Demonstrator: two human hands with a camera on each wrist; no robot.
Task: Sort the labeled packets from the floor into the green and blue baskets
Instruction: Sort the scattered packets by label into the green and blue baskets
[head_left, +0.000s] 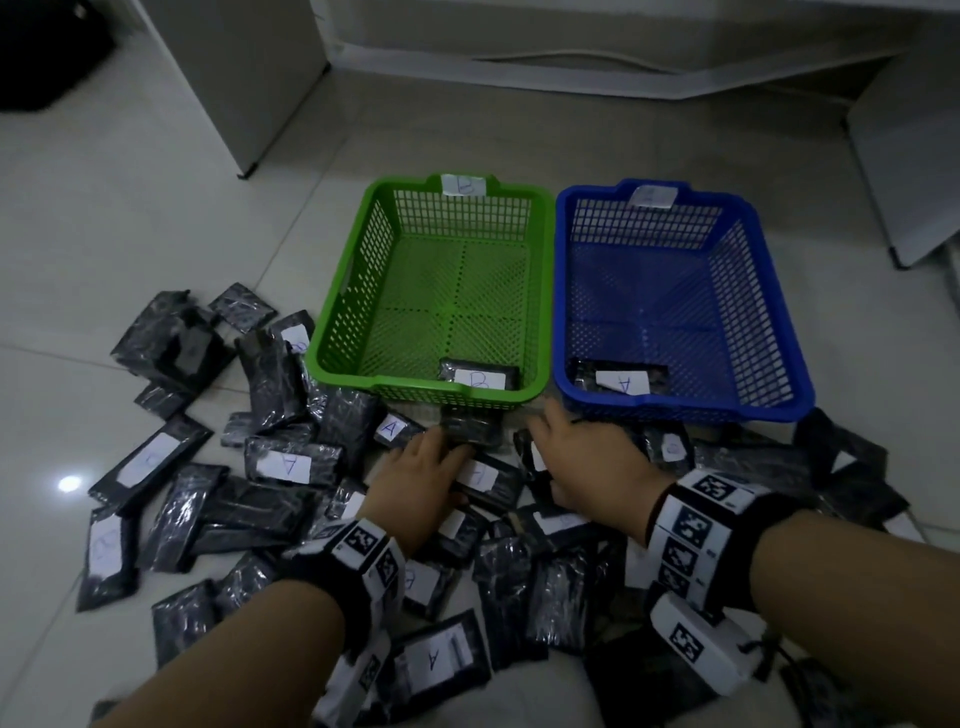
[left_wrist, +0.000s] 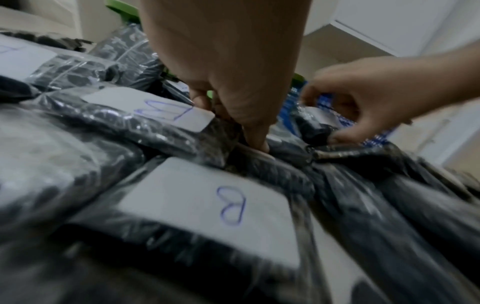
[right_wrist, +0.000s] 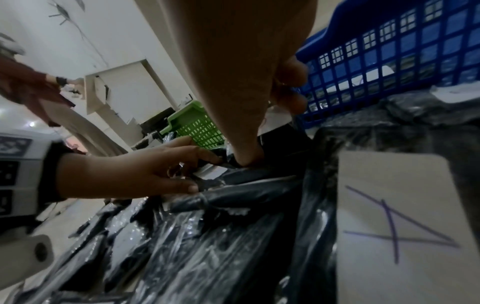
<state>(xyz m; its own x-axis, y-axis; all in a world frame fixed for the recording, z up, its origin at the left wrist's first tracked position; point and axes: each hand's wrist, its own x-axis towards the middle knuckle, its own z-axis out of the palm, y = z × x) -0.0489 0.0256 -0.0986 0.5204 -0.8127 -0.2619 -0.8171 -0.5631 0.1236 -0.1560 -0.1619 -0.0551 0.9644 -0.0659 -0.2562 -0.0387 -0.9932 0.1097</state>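
A green basket (head_left: 332, 332) tagged B and a blue basket (head_left: 800, 364) tagged A stand side by side. Each holds one black packet: the B packet (head_left: 478, 376) in the green, the A packet (head_left: 621, 382) in the blue. Several black plastic-wrapped packets (head_left: 291, 465) with white A or B labels lie heaped on the floor in front. My left hand (head_left: 441, 457) curls down onto a packet (head_left: 470, 428) below the green basket, pinching its edge (right_wrist: 207, 170). My right hand (head_left: 561, 447) grips another dark packet (left_wrist: 311, 125) at the blue basket's front.
White tiled floor (head_left: 130, 260) spreads to the left. A white cabinet (head_left: 249, 78) stands at the back left, a white board (head_left: 909, 182) at the back right. Another person's sleeve (right_wrist: 28, 86) shows far left in the right wrist view. Packets labelled B (left_wrist: 207, 205) lie under my left wrist.
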